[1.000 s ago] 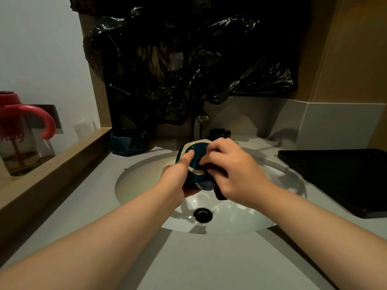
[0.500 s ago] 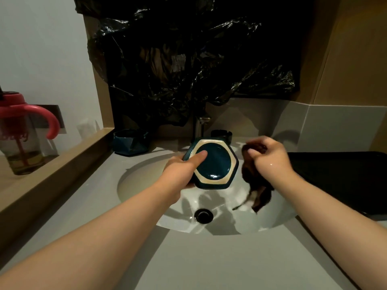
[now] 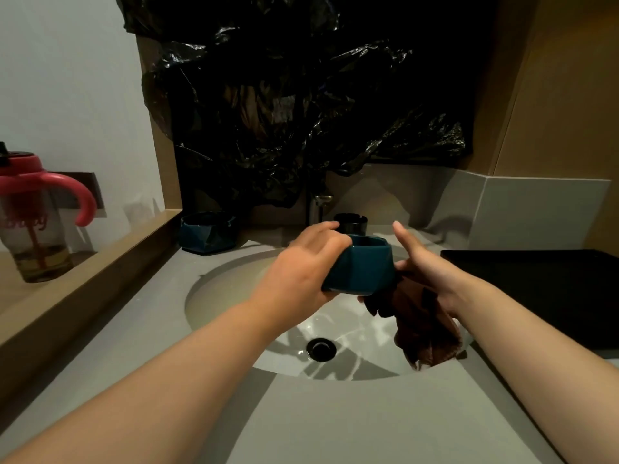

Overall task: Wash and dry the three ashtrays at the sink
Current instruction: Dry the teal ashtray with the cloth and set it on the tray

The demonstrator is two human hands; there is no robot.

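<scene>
My left hand (image 3: 301,266) grips a dark teal faceted ashtray (image 3: 363,267) above the sink basin (image 3: 227,296), opening turned up and away from me. My right hand (image 3: 425,262) holds a brown cloth (image 3: 422,323) against the ashtray's right side, index finger pointing up, the cloth hanging down into the basin. A second teal ashtray (image 3: 206,232) sits on the counter at the back left. A black ashtray (image 3: 351,223) stands behind my hands beside the faucet (image 3: 316,204).
A black drain (image 3: 321,348) lies in the wet basin. A black tray (image 3: 536,296) lies on the counter to the right. A red-lidded cup with a straw (image 3: 37,216) stands on the wooden ledge at left. Black plastic sheeting (image 3: 301,95) covers the wall above.
The teal ashtray was turned from its underside facing me to its side facing me. My right hand brought the cloth back against its right side after lifting away.
</scene>
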